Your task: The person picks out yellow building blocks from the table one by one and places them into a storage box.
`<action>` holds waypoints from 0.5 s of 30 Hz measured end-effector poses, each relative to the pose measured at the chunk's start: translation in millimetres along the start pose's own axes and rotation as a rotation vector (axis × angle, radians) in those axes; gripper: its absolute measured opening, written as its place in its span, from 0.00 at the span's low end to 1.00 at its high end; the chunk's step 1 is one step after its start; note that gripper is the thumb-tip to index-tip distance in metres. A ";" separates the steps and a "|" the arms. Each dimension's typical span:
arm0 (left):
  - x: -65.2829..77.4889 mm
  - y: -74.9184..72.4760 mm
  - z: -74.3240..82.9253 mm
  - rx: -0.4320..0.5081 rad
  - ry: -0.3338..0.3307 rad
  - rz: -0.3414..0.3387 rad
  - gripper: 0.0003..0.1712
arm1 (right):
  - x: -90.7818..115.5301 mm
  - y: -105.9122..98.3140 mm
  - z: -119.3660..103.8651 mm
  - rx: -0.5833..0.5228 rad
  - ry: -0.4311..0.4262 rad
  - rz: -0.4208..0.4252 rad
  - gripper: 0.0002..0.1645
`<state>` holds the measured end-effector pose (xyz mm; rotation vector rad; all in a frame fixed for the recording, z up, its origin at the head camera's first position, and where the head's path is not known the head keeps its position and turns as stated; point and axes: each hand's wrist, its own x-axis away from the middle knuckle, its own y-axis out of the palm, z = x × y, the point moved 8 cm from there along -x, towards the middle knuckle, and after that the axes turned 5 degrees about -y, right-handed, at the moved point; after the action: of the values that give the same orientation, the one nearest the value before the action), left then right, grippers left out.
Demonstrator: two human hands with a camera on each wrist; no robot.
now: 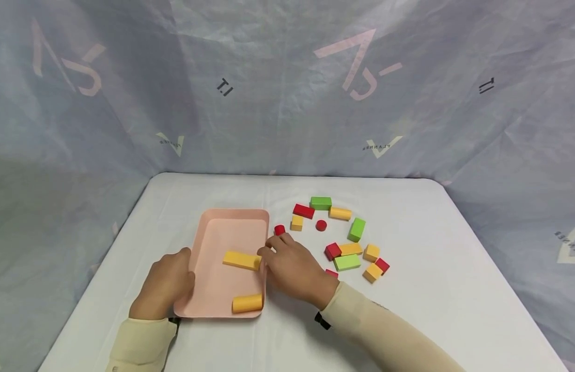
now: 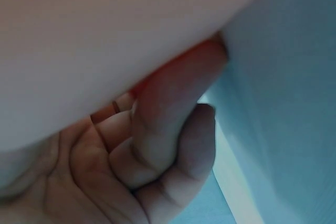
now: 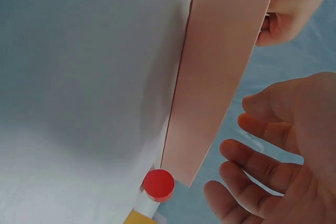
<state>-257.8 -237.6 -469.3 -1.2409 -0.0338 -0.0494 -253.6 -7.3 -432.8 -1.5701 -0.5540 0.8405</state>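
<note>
A shallow pink tray (image 1: 222, 235) lies on the table, holding a flat yellow block (image 1: 241, 260) and a yellow cylinder (image 1: 247, 303). My left hand (image 1: 165, 281) grips the tray's left wall; the left wrist view shows its fingers (image 2: 173, 98) curled against the underside of the rim. Over the right rim hovers my right hand (image 1: 292, 266), nothing between its loosely bent fingers (image 3: 257, 163). Just beyond that hand's fingertips stands a red cylinder (image 1: 279, 230), its round top (image 3: 158, 185) facing the right wrist camera.
Right of the tray several blocks lie scattered, among them a green block (image 1: 321, 203), a red bar (image 1: 304, 211), a yellow cylinder (image 1: 340, 213), a red disc (image 1: 321, 225) and a yellow cube (image 1: 372, 273). A grey printed cloth (image 1: 278, 119) hangs behind the white table (image 1: 431, 289).
</note>
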 end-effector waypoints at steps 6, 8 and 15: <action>1.9 1.9 -3.1 0.004 -0.015 -0.018 0.04 | 1.7 -0.8 1.8 -0.011 -0.005 -0.003 0.24; 2.0 2.7 -3.3 0.001 -0.016 -0.021 0.04 | 3.1 -2.3 2.5 -0.006 -0.007 0.002 0.24; -0.1 0.2 0.4 0.008 -0.013 -0.012 0.05 | 8.5 -9.2 11.1 -0.004 0.020 0.032 0.24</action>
<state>-257.8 -237.2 -469.3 -1.2335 -0.0530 -0.0513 -255.9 7.8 -425.9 -1.5935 -0.5179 0.8466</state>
